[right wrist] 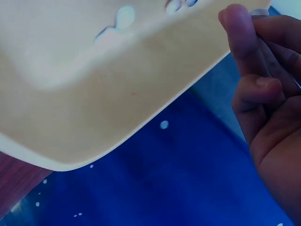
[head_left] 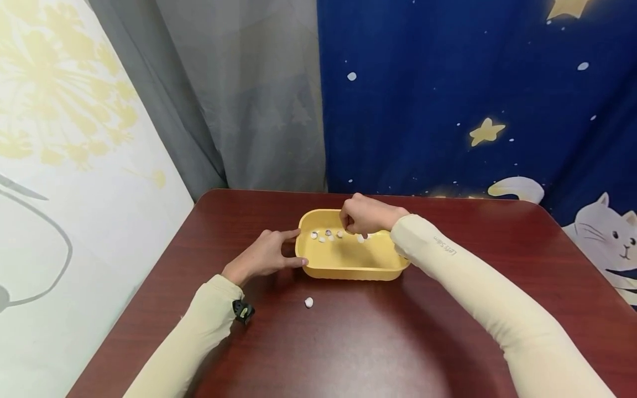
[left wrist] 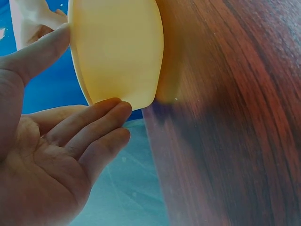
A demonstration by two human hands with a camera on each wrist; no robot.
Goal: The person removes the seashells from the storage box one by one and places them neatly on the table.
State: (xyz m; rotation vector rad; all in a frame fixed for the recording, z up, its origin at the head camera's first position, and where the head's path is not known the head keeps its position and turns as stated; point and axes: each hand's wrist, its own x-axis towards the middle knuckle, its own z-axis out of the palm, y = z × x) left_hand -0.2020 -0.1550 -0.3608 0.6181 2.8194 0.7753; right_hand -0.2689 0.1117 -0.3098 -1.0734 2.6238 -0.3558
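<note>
A yellow plastic tray (head_left: 348,273) with rounded corners sits near the back of the table. My left hand (head_left: 266,255) is at its left end, fingertips and thumb touching the rim and outer wall, the fingers fairly straight in the left wrist view. Over the tray's middle, my right hand (head_left: 365,214) points down with its fingers curled. A small white piece (right wrist: 259,12) shows between the thumb and fingers in the right wrist view, partly hidden. Several small whitish, shell-like pieces (head_left: 321,239) lie inside the tray, along its far side.
One loose white shell-like piece (head_left: 308,302) lies on the dark red wooden table (head_left: 358,342), in front of the tray. Grey and blue curtains (head_left: 423,110) hang behind the table's far edge. A white patterned surface (head_left: 74,193) runs along the left.
</note>
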